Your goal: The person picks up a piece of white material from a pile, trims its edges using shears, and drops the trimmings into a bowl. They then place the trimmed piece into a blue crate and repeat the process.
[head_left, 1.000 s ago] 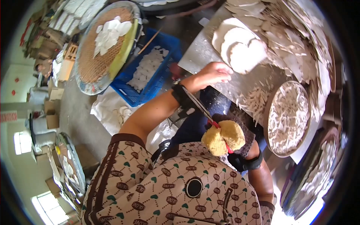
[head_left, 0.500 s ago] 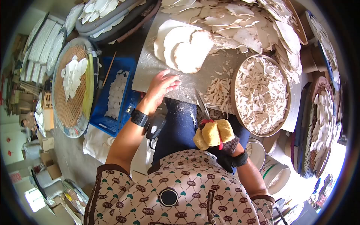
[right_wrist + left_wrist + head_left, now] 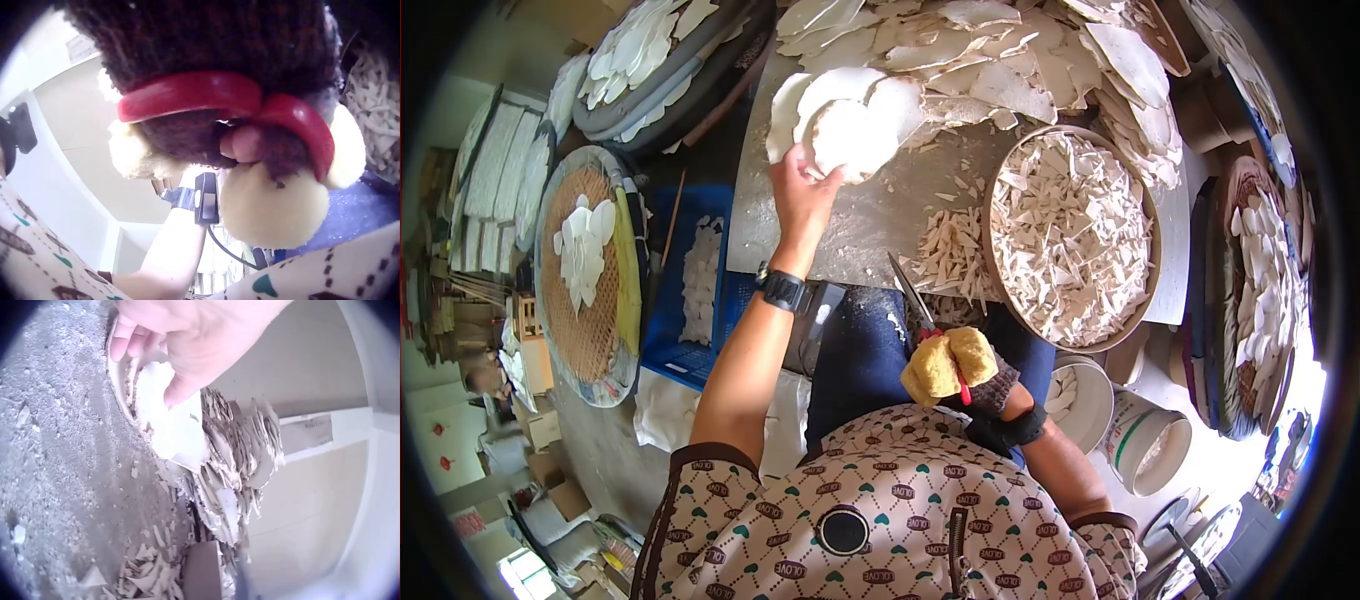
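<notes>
My left hand [image 3: 804, 200] reaches to a small stack of thin, white, round-edged slices [image 3: 850, 130] on the metal tabletop [image 3: 865, 240]. Its thumb lies over the top slice [image 3: 178, 434] while the fingers curl at the edge, pinching it. My right hand [image 3: 997, 388] wears a dark knit glove and holds scissors [image 3: 913, 295] near my lap, blades pointing up and away. Fingers pass through the red handle loops [image 3: 194, 94], seen in the right wrist view. Yellow foam pads [image 3: 950, 365] wrap that hand around the handles.
A round tray [image 3: 1152, 260] of white trimmings stands at the table's right, beside loose cut strips [image 3: 952, 245]. Larger slices [image 3: 1000, 70] are heaped behind. At left are a blue crate [image 3: 662, 340] and a woven tray [image 3: 575, 335]. White buckets [image 3: 1145, 455] stand at lower right.
My left hand has moved forward from the table's near edge to the stack and taken hold of a slice. The head view has turned; the right hand keeps the scissors near the lap.
</notes>
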A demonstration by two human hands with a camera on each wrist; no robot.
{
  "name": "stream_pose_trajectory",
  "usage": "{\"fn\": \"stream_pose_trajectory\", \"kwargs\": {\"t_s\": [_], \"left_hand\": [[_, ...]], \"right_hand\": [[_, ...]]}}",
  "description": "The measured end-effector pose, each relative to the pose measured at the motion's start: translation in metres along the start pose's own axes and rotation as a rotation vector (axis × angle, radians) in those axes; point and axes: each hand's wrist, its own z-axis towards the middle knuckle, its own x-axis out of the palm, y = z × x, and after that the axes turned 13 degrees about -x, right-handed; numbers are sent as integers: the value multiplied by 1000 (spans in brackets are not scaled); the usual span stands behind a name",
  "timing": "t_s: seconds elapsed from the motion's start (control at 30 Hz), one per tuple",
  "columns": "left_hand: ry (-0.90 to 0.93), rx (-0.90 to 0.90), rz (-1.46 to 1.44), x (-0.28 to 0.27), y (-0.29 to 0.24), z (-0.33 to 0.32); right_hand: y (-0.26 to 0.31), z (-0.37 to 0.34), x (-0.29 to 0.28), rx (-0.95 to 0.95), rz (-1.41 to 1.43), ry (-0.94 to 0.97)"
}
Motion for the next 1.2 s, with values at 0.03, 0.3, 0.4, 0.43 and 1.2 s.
{"fn": "stream_pose_trajectory", "kwargs": {"t_s": [0.03,0.3,0.4,0.43,1.2], "left_hand": [[-66,104,72,10,8,6],[209,-30,-250,5,-10,19],[442,-140,-347,-15,-4,16],[469,-168,-456,-29,-14,3],[923,-520,-803,-64,-40,-92]], "right_hand": [[-4,-1,-1,-7,9,16],[20,-3,17,-6,-413,9],[2,-8,7,55,-105,-199],[-12,-11,-1,95,55,-297],[-20,5,7,-17,650,-189]]}}
